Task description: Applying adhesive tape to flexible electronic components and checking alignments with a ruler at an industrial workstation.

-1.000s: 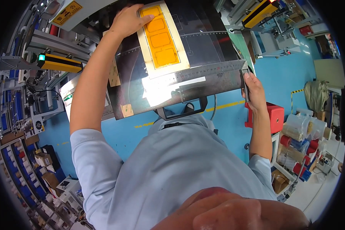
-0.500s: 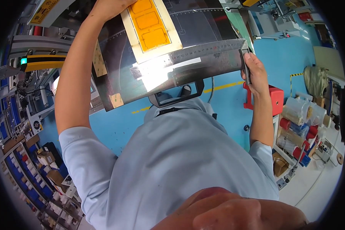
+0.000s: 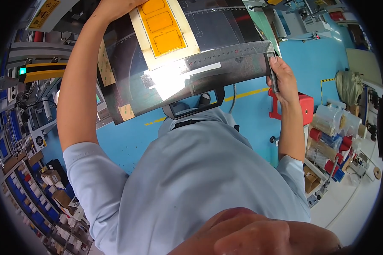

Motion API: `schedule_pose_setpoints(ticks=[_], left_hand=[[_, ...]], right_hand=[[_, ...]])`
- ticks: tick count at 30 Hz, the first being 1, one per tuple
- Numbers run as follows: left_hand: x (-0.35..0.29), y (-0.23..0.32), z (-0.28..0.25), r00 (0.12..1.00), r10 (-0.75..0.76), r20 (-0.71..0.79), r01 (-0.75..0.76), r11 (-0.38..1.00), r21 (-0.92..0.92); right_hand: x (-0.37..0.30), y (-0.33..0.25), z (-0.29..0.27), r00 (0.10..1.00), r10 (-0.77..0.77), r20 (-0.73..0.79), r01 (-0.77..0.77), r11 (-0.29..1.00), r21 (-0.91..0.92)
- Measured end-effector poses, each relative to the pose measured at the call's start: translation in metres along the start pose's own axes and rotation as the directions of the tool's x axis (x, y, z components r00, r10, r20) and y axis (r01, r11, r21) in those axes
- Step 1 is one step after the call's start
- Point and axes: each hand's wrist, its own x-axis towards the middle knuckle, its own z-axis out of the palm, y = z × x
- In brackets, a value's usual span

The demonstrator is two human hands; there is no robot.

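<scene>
A cream sheet (image 3: 177, 63) with orange rectangular panels (image 3: 168, 41) lies on a dark, glossy board (image 3: 225, 25) at the top. My left hand (image 3: 118, 7) is at the sheet's left edge, its thumb side stretched out flat; the upper frame edge cuts off most of its fingers. A steel square ruler (image 3: 225, 53) crosses the board just below the sheet's near end. My right hand (image 3: 285, 78) grips the ruler's thick end piece (image 3: 273, 75) at the board's right side, thumb on top and fingers curled round it. Bright glare covers part of the board's near side.
A black frame handle (image 3: 195, 111) projects from the board's near edge toward my body. To the right stand a red stool (image 3: 305, 108) and a cart holding plastic-wrapped rolls (image 3: 329, 121). Machinery with a yellow-black arm (image 3: 45, 73) is at left, above shelves of small parts (image 3: 34, 195).
The whole view has shifted slightly, so the board, sheet and my left arm appear a little further left. Both hands keep their places on the sheet and the ruler.
</scene>
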Motion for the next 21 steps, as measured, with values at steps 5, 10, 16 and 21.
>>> schedule_pose_setpoints(ticks=[5, 10, 16, 21], left_hand=[[-0.005, 0.008, -0.004, 1.0, -0.022, 0.008, 0.022, 1.0, -0.011], [-0.002, 0.003, -0.001, 1.0, -0.001, -0.005, 0.001, 1.0, -0.003], [0.0, 0.002, 0.002, 1.0, 0.001, -0.013, -0.001, 1.0, -0.022], [0.048, -0.079, 0.05, 0.962, 0.234, -0.144, -0.224, 0.971, 0.078]], right_hand=[[0.0, 0.0, 0.001, 1.0, -0.008, -0.023, 0.008, 1.0, 0.01], [0.002, 0.001, -0.001, 1.0, -0.013, -0.027, 0.013, 1.0, 0.014], [-0.001, 0.002, 0.0, 0.999, -0.025, -0.046, 0.025, 1.0, 0.0], [0.0, -0.004, 0.002, 1.0, 0.002, -0.014, -0.002, 1.0, 0.028]])
